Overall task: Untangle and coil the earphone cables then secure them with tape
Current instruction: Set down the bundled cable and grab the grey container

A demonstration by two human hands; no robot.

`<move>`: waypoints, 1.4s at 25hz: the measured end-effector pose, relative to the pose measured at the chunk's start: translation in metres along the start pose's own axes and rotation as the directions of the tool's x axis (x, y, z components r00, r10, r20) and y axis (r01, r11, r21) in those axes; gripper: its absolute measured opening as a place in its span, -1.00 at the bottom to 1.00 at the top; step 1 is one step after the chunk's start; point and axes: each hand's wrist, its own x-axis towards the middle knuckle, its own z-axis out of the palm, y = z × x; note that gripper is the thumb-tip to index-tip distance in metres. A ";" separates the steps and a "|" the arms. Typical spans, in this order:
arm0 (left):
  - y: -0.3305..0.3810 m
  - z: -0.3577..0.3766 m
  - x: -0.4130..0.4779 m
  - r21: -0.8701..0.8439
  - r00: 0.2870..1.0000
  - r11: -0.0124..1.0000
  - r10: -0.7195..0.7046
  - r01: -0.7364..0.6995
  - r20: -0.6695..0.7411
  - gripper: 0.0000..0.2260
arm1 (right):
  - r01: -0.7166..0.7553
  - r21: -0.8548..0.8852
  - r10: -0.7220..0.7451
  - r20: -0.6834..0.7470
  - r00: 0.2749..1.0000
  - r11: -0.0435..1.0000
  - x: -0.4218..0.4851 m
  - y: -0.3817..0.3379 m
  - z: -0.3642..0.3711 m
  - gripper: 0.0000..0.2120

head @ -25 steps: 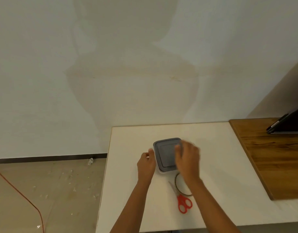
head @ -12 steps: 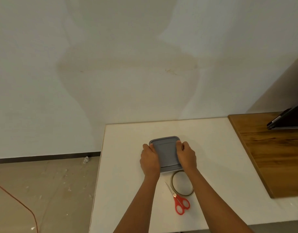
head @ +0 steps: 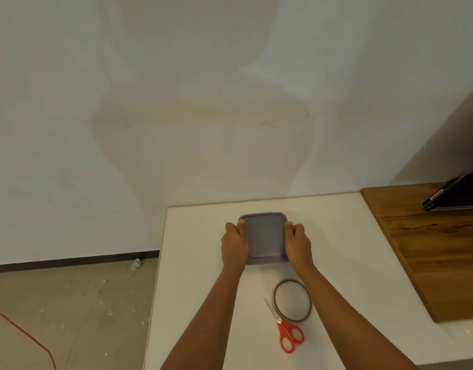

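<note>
Your left hand [head: 234, 244] and right hand [head: 298, 243] each have a closed grip on one side of the grey-lidded box [head: 266, 236] on the counter [head: 350, 263]; the tape roll [head: 275, 300] lies nearer you, just beside the scissors [head: 283, 329]

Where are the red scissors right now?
In the head view, the red scissors lie on the white table near its front edge, just left of the tape roll and nearer the person than the grey container.
</note>
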 end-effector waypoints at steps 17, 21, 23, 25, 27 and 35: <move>-0.023 -0.038 -0.017 -0.002 0.998 0.998 0.063 -0.063 0.001 -0.76 | 0.131 -0.551 0.011 0.247 0.969 0.824 -0.064 0.057 -0.054 -0.76; -0.029 -0.027 -0.044 -0.015 0.992 1.000 -0.022 0.024 0.121 -0.67 | 0.037 -0.306 -0.035 0.014 0.999 0.951 -0.064 0.050 -0.069 -0.91; -0.027 -0.025 -0.051 -0.012 0.991 1.000 -0.016 0.018 0.134 -0.67 | -0.012 -0.172 -0.026 -0.215 0.976 0.985 -0.033 0.035 -0.083 -0.91; -0.027 -0.022 -0.056 -0.006 0.989 1.000 -0.009 0.010 0.145 -0.68 | -0.051 -0.136 -0.002 -0.359 0.933 0.989 0.008 0.018 -0.089 -0.90; -0.027 -0.019 -0.058 0.003 0.986 1.000 -0.016 0.016 0.165 -0.71 | -0.113 -0.155 0.043 -0.398 0.916 0.981 0.040 0.010 -0.083 -0.89; -0.038 -0.014 -0.054 0.161 0.988 0.987 -0.026 0.001 0.153 -0.84 | -0.027 -0.236 -0.049 -0.314 0.948 0.971 0.014 0.026 -0.067 -0.60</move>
